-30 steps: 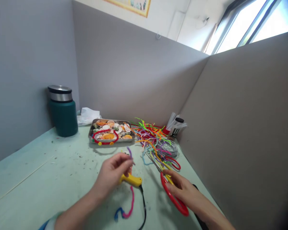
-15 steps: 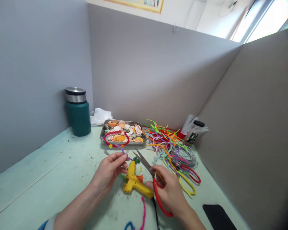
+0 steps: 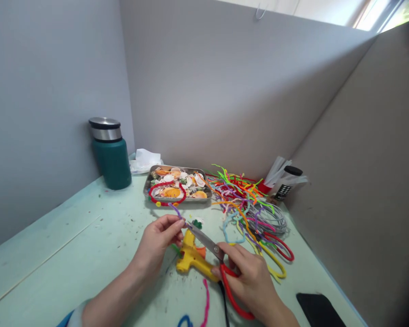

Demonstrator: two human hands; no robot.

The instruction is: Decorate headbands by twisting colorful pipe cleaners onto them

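Observation:
Between thumb and fingers, my left hand [image 3: 163,238] pinches a short purple pipe cleaner [image 3: 175,210], one end sticking up past the fingertips. My right hand [image 3: 247,274] grips red-handled scissors [image 3: 204,239]. Their blades are nearly closed, with the tips at the pipe cleaner beside my left fingertips. I cannot tell whether they have cut through it. Below both hands a yellow hot glue gun [image 3: 191,259] lies on the table, a green piece near its nozzle end. A small dark green thing [image 3: 197,224] sits just beyond the gun.
A metal tray [image 3: 150,197] of shells stands behind, a red pipe cleaner loop [image 3: 154,198] at its front. Tangled pipe cleaners [image 3: 235,190] spread to its right. A teal bottle [image 3: 112,161] is at left, a black phone-like slab [image 3: 318,309] at right. Grey partitions enclose the table.
The scissor blades have closed from wide apart to nearly together, and their tips have come to the purple pipe cleaner. The camera view has tilted down somewhat.

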